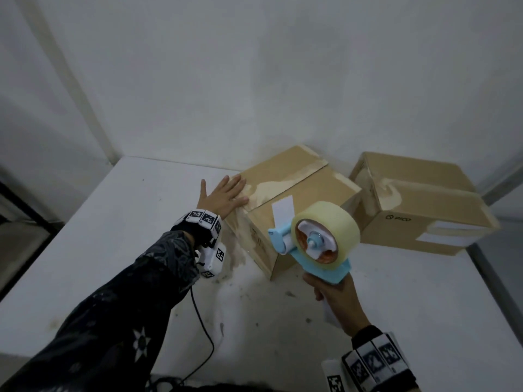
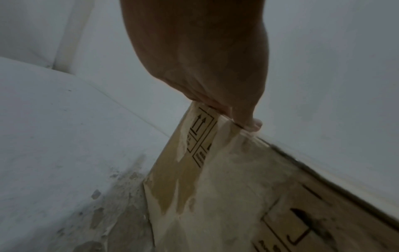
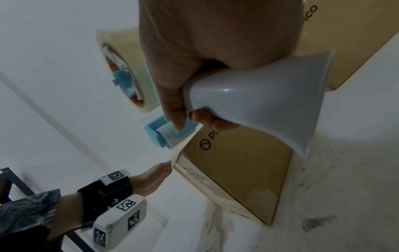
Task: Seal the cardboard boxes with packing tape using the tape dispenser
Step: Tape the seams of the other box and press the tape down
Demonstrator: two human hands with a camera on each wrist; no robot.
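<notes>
Two brown cardboard boxes stand on the white table (image 1: 113, 250). The near box (image 1: 294, 193) has its top flaps closed, with a seam running across and a white label. My left hand (image 1: 223, 193) lies flat with straight fingers on that box's left top corner; in the left wrist view its fingertips (image 2: 254, 124) press the box edge (image 2: 194, 153). My right hand (image 1: 336, 301) grips the white handle (image 3: 259, 98) of a blue tape dispenser (image 1: 314, 250) carrying a clear tape roll (image 1: 334, 222), held in the air in front of the near box (image 3: 237, 170).
The second box (image 1: 418, 202), printed with a logo, sits at the back right against the wall (image 1: 254, 80). The table's surface is stained near the box's front. A black cable (image 1: 203, 329) trails from my left wrist. A dark frame (image 1: 25, 213) stands off the table's left edge.
</notes>
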